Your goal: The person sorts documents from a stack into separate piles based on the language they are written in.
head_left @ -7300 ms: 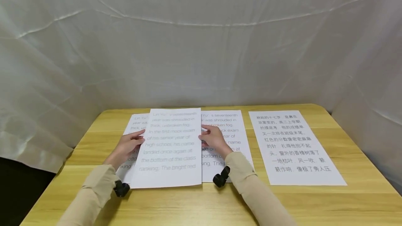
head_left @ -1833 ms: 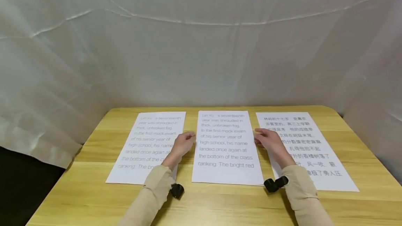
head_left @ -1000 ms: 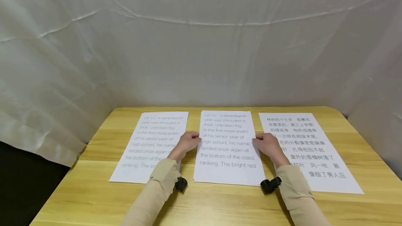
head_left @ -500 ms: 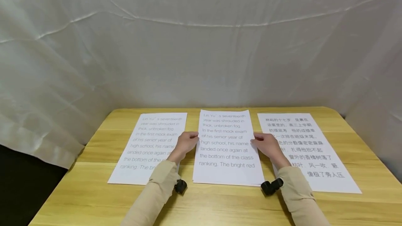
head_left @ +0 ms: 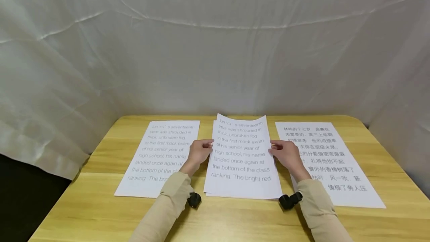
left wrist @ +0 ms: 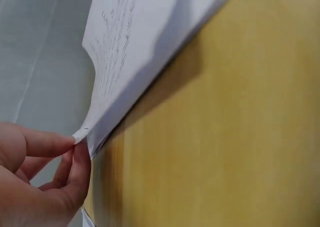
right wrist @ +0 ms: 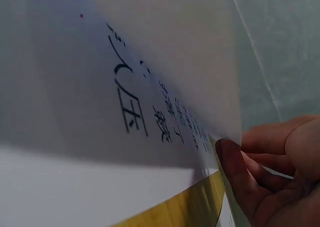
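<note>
The left hand (head_left: 199, 152) pinches the left edge of the middle sheet (head_left: 240, 152), and the right hand (head_left: 288, 154) pinches its right edge, thumb and fingers closed on the paper. Printed in English, the sheet bows upward at its far corners over a Chinese-printed page (right wrist: 65, 102) (the right wrist view shows this), between the left sheet (head_left: 158, 152) and the right sheet (head_left: 336, 160) on the wooden table (head_left: 235, 219).

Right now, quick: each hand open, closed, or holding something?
Left hand: pinching the top middle sheet by its left edge.
Right hand: pinching that sheet's right edge.
</note>
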The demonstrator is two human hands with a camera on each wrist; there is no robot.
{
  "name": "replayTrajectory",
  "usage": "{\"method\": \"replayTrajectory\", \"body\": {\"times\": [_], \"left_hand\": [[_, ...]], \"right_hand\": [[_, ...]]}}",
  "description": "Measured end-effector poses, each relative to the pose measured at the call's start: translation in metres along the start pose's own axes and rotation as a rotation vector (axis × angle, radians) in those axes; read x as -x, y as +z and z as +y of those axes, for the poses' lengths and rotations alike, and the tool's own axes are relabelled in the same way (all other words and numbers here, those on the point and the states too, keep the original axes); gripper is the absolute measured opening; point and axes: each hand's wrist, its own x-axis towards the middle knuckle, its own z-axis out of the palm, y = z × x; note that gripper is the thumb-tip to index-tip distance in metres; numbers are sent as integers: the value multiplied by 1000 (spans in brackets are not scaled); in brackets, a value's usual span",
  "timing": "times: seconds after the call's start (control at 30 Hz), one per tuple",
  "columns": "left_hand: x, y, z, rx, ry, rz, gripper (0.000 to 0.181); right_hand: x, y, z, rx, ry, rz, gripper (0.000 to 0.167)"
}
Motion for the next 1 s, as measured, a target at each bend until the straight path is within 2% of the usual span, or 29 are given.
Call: {"method": "replayTrajectory", "body": {"times": [0.13, 0.27, 0.43, 0.6, 0.8, 1.0], "left_hand": [[0, -3, -1, 78, -41, -4, 35], [-1, -7, -3, 185, -75, -38, 39], [-3, -11, -6, 260, -107, -50, 41], [-5, -11, -6, 250, -91, -82, 38], [-3, -13, -5, 221, -61, -93, 39], [0, -16, -5, 223, -53, -102, 41]], "right_hand": [[1, -1, 2, -58, 44, -18, 43], [1, -3, 3, -113, 70, -28, 45], [0, -7, 1, -180, 106, -47, 48], [0, -11, 0, -234, 133, -43, 51], [2, -12, 0, -287, 156, -76, 54], [5, -12, 0, -288, 157, -68, 53]]}}
